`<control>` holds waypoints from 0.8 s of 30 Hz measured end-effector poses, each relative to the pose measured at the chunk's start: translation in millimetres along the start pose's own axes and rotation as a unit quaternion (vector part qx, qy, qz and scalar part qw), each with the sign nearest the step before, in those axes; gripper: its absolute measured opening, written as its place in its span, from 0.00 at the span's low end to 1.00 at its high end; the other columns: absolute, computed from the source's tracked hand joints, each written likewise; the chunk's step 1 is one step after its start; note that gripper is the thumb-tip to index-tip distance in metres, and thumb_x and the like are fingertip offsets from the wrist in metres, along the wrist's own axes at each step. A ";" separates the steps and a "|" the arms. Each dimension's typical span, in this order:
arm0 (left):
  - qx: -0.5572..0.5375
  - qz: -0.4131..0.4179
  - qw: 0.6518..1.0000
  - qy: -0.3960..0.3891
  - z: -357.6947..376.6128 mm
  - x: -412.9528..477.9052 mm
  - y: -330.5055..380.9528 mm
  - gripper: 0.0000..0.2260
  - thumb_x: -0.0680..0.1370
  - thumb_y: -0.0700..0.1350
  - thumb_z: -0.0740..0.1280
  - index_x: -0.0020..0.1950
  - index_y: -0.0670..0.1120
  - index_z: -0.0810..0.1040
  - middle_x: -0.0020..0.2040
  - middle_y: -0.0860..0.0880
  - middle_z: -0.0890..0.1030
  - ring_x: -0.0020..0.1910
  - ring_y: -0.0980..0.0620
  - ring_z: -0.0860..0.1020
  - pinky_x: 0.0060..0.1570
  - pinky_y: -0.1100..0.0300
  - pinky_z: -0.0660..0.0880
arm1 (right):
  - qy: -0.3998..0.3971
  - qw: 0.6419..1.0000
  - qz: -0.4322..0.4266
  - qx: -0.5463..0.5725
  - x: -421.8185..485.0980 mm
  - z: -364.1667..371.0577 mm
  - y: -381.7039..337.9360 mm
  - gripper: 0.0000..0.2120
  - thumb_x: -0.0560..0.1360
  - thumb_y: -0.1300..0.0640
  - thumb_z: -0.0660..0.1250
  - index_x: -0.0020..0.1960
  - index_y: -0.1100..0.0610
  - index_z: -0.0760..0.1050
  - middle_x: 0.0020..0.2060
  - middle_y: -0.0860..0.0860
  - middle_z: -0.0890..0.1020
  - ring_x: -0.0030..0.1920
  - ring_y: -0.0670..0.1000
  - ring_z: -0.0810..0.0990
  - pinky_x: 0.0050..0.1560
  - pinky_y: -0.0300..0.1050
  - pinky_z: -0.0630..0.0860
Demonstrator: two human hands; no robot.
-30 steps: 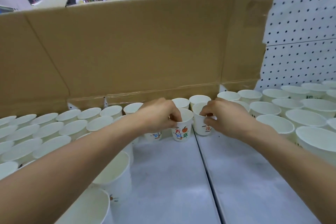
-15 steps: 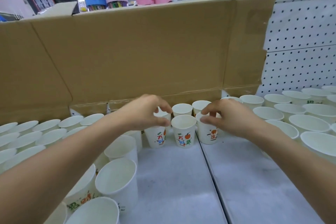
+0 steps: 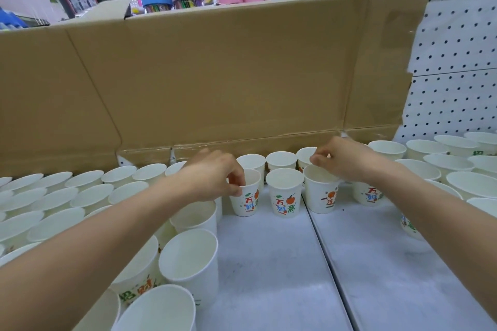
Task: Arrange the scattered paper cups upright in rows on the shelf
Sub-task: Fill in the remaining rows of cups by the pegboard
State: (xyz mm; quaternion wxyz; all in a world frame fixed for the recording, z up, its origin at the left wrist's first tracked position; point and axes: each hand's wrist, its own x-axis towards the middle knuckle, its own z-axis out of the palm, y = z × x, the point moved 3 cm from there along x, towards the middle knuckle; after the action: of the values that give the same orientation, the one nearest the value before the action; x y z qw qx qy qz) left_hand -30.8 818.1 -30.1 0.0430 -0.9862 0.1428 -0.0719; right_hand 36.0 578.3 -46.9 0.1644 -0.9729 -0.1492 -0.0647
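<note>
Three small white paper cups with orange print [image 3: 285, 193] are standing upright as a short front row at twelve o'clock on the pale grey metal shelf [image 3: 269, 263], just before a back row of white cups [image 3: 281, 160] lining the brown cardboard panel [image 3: 215, 75]. Entry one: the left hand [image 3: 215, 177] is pinching the rim of the left cup [image 3: 246, 196], thumb outside, fingers inside. Entry two: the right hand [image 3: 347, 162] is hanging curled over the far rim of the right cup [image 3: 321, 193]; whether its fingers are gripping or merely touching cannot be told. Entry three: the middle cup [image 3: 285, 196] is standing free between them, near both. Hazards, as judged: a hard pinch is likely buckling the thin rim; a sideways release is liable to be tipping a light empty cup into the middle one and the back row; the left forearm is passing low over larger white paper cups [image 3: 188, 258] crowding seven o'clock, so a careless withdrawal is risking toppling them.
</note>
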 end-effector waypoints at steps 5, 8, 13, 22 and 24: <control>0.023 0.010 1.000 0.014 2.8 3.9 -0.4 0.08 0.75 0.54 0.69 0.52 0.55 0.82 0.48 0.57 0.81 0.49 0.54 0.76 0.44 0.59 0.61 | 0.007 1.000 -0.014 -0.011 5.0 -2.3 -4.4 0.15 0.78 0.52 0.58 0.39 0.55 0.79 0.35 0.54 0.79 0.39 0.54 0.74 0.36 0.45 0.68; 0.030 0.017 0.999 0.020 4.0 4.1 -0.1 0.07 0.75 0.54 0.69 0.51 0.55 0.82 0.48 0.58 0.81 0.48 0.54 0.75 0.41 0.59 0.60 | -0.002 1.000 -0.020 -0.017 7.2 -4.1 -6.7 0.15 0.79 0.52 0.58 0.40 0.53 0.79 0.37 0.51 0.79 0.41 0.54 0.75 0.39 0.46 0.71; 0.017 0.031 0.999 0.025 5.7 2.1 -1.2 0.08 0.74 0.54 0.69 0.51 0.55 0.82 0.48 0.58 0.82 0.47 0.55 0.75 0.46 0.59 0.61 | 0.010 0.999 -0.034 -0.032 15.7 -6.2 -4.6 0.09 0.74 0.55 0.67 0.51 0.50 0.83 0.49 0.48 0.84 0.51 0.52 0.80 0.54 0.48 0.75; 0.008 0.040 0.998 0.042 7.2 2.0 1.6 0.08 0.73 0.54 0.69 0.50 0.55 0.83 0.46 0.57 0.82 0.47 0.55 0.76 0.47 0.59 0.64 | 0.013 0.998 -0.045 -0.041 22.3 -5.3 -10.0 0.06 0.72 0.56 0.68 0.40 0.50 0.83 0.39 0.47 0.84 0.42 0.50 0.79 0.41 0.43 0.73; 0.008 0.039 0.998 0.043 7.6 1.6 1.3 0.08 0.73 0.54 0.69 0.49 0.55 0.83 0.46 0.57 0.82 0.47 0.55 0.76 0.47 0.59 0.63 | 0.008 0.998 -0.047 -0.047 20.4 -4.7 -9.6 0.07 0.73 0.57 0.66 0.42 0.51 0.83 0.40 0.48 0.84 0.41 0.51 0.79 0.41 0.42 0.72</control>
State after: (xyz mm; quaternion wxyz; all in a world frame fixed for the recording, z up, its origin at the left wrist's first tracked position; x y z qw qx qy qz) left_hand -28.5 816.9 -37.5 0.0472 -0.9755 0.1826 -0.1135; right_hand 52.1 590.9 -36.0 0.1164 -0.9710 -0.1897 -0.0872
